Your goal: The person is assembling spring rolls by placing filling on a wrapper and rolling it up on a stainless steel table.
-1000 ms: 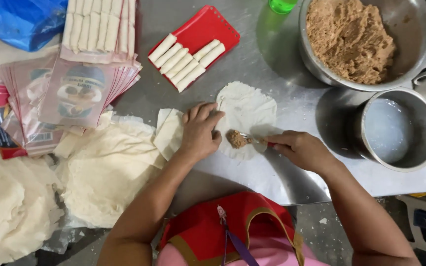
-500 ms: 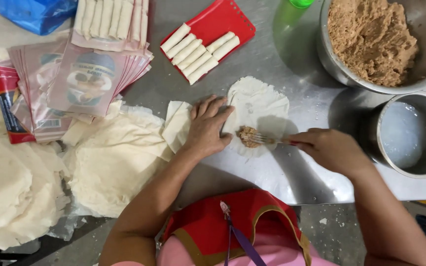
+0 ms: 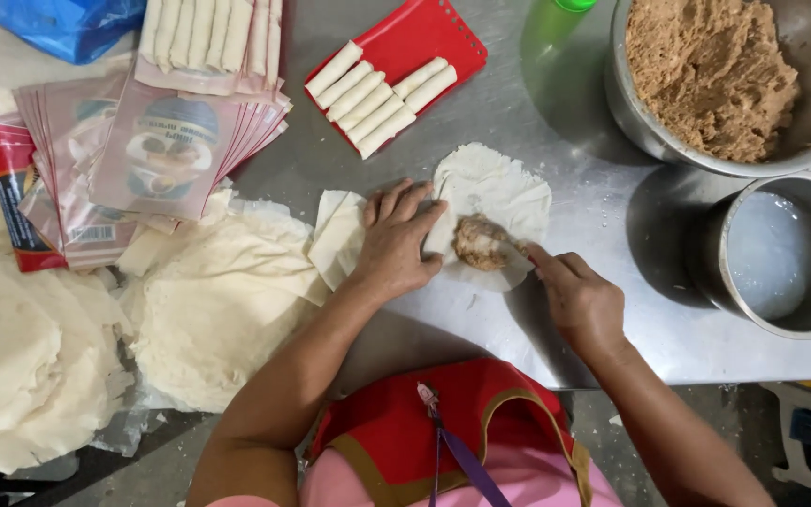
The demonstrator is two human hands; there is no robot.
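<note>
Hidden or cut off: large round steel bowl (image 3: 804, 122) cropped at top and right edges; green bottle (image 3: 556, 23) seen only as translucent lower part and cap at top edge; blue plastic bag (image 3: 68, 28) cropped at top. Utensil in right hand (image 3: 579, 300) mostly covered by fingers, kind not determinable. Prints on pink flat packets (image 3: 157, 150) not legible.

Left hand (image 3: 391, 249) flat, fingers spread wide, pressed on left edge of thin round white wrapper (image 3: 495, 192) lying on worktop (image 3: 565, 103). Right hand's fingers closed narrow round utensil, tip at brown lump of filling (image 3: 479, 242) on wrapper's near part.

Containers: large bowl filled with brown minced filling. Smaller steel pot (image 3: 786, 253) just below it, with whitish liquid. Red perforated tray (image 3: 424, 42) with seven white rolled sticks (image 3: 377, 94). More rolls (image 3: 208, 33) atop packets, upper left.

Surface: brushed steel worktop, floury smears near wrapper. Stacks of pale round wrappers (image 3: 208, 310) left, on clear plastic. Small folded white wrapper pieces (image 3: 338, 235) beside left hand. Red and pink apron (image 3: 443, 441) at bottom.
</note>
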